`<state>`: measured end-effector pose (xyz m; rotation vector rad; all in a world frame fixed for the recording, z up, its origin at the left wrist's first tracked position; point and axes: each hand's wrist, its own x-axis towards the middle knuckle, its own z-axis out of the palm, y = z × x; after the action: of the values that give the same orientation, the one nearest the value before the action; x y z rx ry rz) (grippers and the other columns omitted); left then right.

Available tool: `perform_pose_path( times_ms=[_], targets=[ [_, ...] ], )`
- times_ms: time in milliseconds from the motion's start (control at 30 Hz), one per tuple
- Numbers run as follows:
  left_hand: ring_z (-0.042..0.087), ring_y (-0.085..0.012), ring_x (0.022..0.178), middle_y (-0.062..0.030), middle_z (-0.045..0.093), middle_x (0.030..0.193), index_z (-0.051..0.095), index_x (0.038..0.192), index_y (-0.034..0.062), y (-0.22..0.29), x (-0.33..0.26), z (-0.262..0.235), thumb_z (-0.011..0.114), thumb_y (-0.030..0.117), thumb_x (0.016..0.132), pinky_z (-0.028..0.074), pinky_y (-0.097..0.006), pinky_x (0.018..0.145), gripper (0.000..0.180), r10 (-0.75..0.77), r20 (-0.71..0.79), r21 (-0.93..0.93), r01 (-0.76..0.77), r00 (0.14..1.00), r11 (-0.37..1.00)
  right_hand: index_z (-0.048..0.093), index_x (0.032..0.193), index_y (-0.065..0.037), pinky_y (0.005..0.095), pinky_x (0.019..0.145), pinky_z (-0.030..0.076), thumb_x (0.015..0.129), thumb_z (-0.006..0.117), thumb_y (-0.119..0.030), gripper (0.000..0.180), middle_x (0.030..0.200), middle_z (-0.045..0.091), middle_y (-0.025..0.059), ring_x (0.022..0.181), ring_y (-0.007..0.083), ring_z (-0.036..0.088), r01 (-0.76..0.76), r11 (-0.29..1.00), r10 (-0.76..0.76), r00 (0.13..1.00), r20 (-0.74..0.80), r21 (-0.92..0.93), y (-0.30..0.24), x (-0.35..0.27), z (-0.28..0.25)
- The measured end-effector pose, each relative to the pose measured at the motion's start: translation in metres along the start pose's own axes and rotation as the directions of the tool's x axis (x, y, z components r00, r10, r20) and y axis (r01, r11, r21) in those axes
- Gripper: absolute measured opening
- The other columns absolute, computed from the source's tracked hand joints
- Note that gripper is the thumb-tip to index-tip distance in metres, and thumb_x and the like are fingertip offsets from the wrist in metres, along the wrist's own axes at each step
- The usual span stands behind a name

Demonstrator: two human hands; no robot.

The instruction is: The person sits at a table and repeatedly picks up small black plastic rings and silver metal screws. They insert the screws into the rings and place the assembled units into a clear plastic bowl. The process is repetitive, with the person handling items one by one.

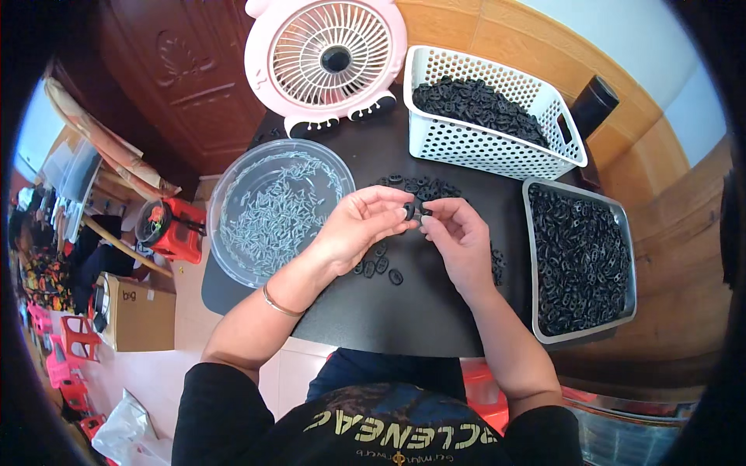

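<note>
Black plastic ring [409, 210], long axis 12-to-6 o'clock, pinched between left hand [359, 227] and right hand [458, 235] fingertips; details partly hidden.

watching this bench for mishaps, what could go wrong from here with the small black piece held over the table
1. The small black piece is pinched only at the fingertips of the left hand and right hand; a slip could drop it among the loose black pieces below and mix them.
2. The clear bowl of small pale parts overhangs the black table edge near the left forearm; a nudge might tip it.
</note>
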<state>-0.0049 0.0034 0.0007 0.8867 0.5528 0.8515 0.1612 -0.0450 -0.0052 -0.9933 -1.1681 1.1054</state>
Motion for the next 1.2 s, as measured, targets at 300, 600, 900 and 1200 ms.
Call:
perform_pose_path(
  times_ms=[300, 600, 900, 1200],
  targets=[
    [0.061, -0.0173, 0.083, -0.0097, 0.061, 0.091, 0.055, 0.102, -0.0006, -0.0004, 0.0007, 0.0021, 0.055, -0.003, 0.080, 0.050, -0.024, 0.076, 0.023, 0.048, 0.011, 0.025, -0.048, 0.999, 0.999, 0.055, 0.094, -0.001, 0.0189, 0.068, 0.044, 0.080, 0.057, -0.002, 0.015, 0.084, 0.056, 0.0012, 0.075, 0.0060, 0.054, 0.019, 1.000, -0.019, 1.000, -0.008, -0.025, -0.0004, 0.0008, -0.0002],
    [0.060, -0.0136, 0.080, -0.0078, 0.061, 0.087, 0.057, 0.096, -0.0024, -0.0013, -0.0004, 0.0054, 0.058, -0.001, 0.079, 0.049, -0.023, 0.074, 0.017, 0.042, -0.009, 0.049, -0.041, 0.999, 0.998, 0.055, 0.094, -0.001, 0.0195, 0.070, 0.044, 0.080, 0.056, 0.000, 0.015, 0.085, 0.057, 0.0017, 0.077, 0.0063, 0.055, 0.041, 0.998, -0.041, 0.999, -0.001, -0.048, 0.0025, 0.0008, 0.0002],
    [0.059, -0.0119, 0.079, -0.0063, 0.060, 0.087, 0.055, 0.095, 0.0004, -0.0024, 0.0014, 0.0027, 0.059, -0.002, 0.078, 0.049, -0.022, 0.073, 0.017, 0.095, 0.013, 0.085, -0.096, 0.995, 0.992, 0.057, 0.091, 0.000, 0.0208, 0.069, 0.046, 0.079, 0.056, 0.001, 0.012, 0.084, 0.060, 0.0037, 0.077, 0.0077, 0.057, 0.093, 0.989, -0.092, 0.996, 0.014, -0.112, 0.0008, 0.0003, 0.0028],
    [0.060, -0.0114, 0.077, -0.0055, 0.061, 0.083, 0.054, 0.094, 0.0012, -0.0042, 0.0020, 0.0004, 0.060, -0.002, 0.077, 0.049, -0.022, 0.071, 0.018, 0.102, 0.009, 0.151, -0.102, 0.995, 0.983, 0.056, 0.091, -0.001, 0.0200, 0.067, 0.045, 0.079, 0.057, 0.000, 0.012, 0.082, 0.059, 0.0024, 0.074, 0.0068, 0.056, 0.064, 0.992, -0.066, 0.998, -0.015, -0.107, 0.0003, 0.0003, 0.0018]
  ],
)
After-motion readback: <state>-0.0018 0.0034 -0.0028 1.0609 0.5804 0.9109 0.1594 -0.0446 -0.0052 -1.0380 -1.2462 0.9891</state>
